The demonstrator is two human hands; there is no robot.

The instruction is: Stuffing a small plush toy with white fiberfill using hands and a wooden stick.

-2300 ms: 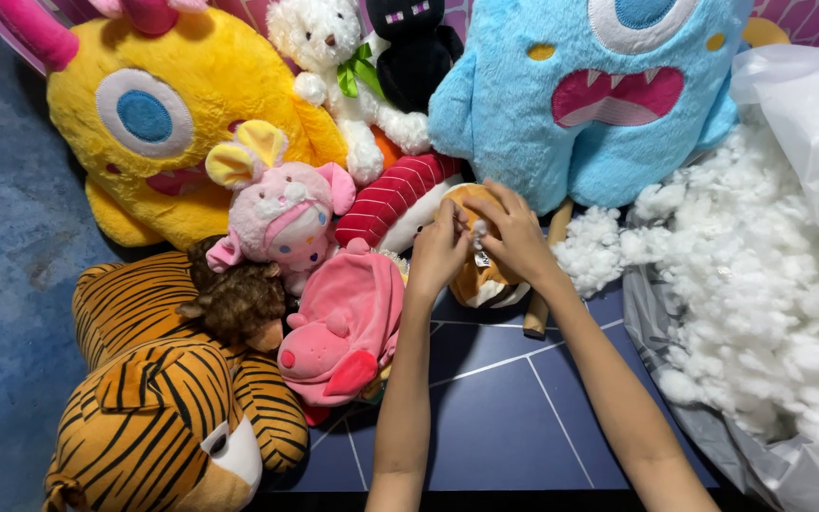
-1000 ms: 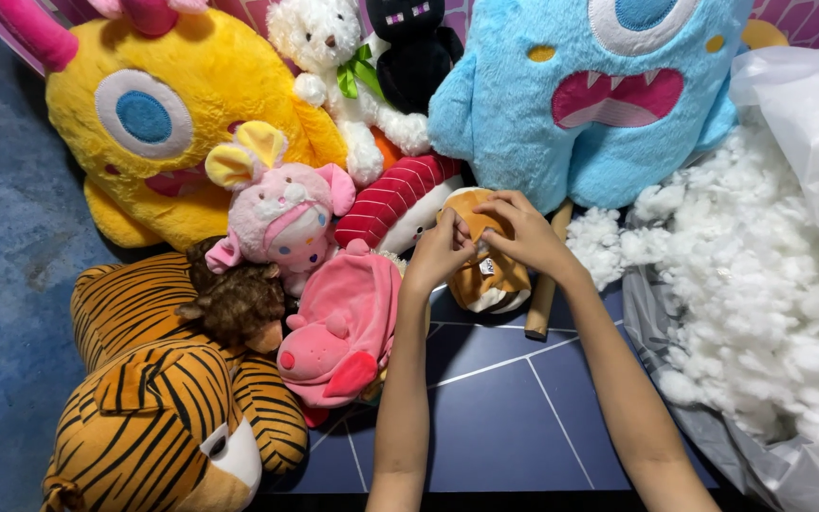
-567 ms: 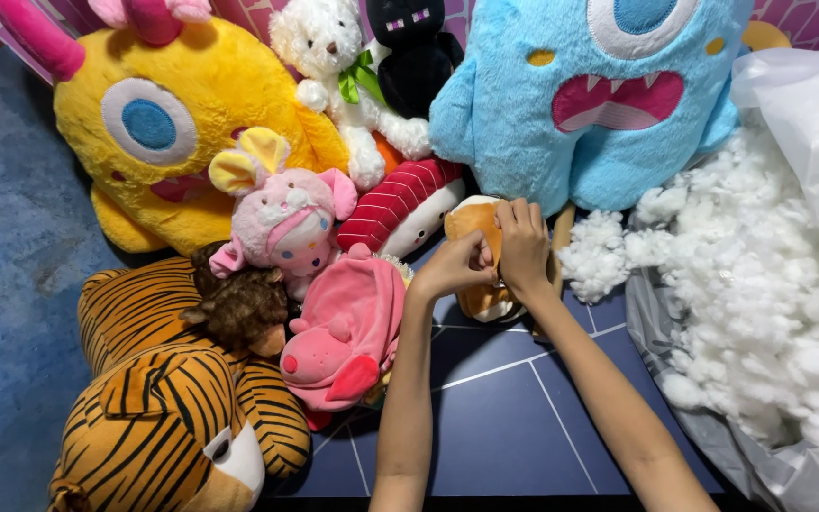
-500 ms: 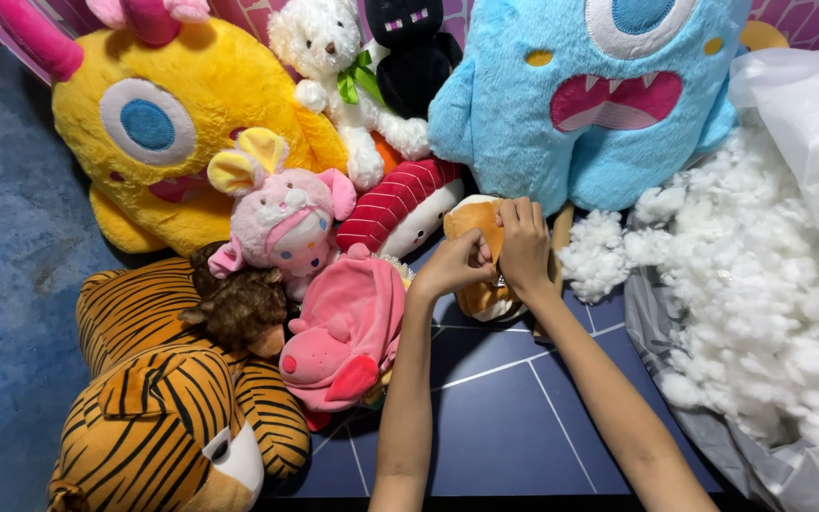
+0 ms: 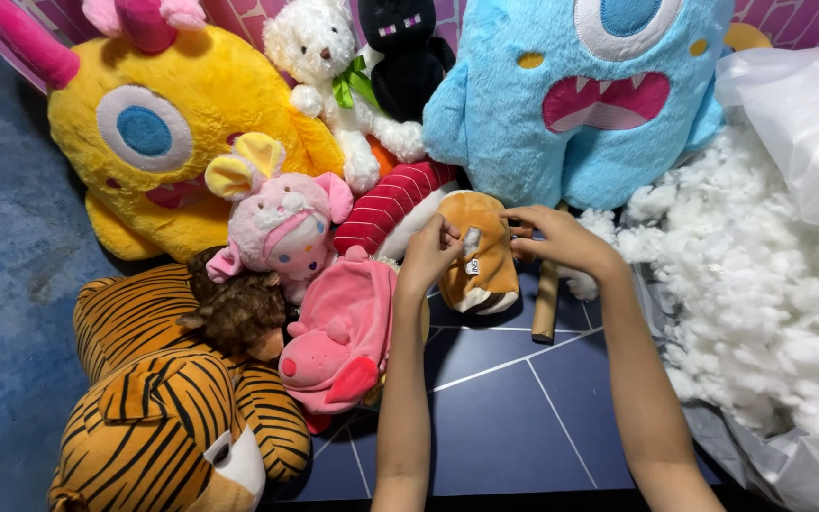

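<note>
Two hands grip a small orange-brown plush toy (image 5: 479, 248) at the mat's twelve o'clock edge: left hand (image 5: 430, 252) pinching its nine o'clock side, right hand (image 5: 561, 239) closed on its three o'clock side. White stuffing (image 5: 751, 284) lies at three o'clock, just below the blue monster plush (image 5: 580, 95).

There is one view only, from a camera worn on the person's head, looking steeply down and a little forward over both forearms (they enter from the bottom edge). It sits close: the dark blue mat (image 5: 504, 417) fills the lower middle, soft toys crowd the top and left, the white stuffing (image 5: 760, 284) runs off the right edge. With no second view, no part is shared.
</note>
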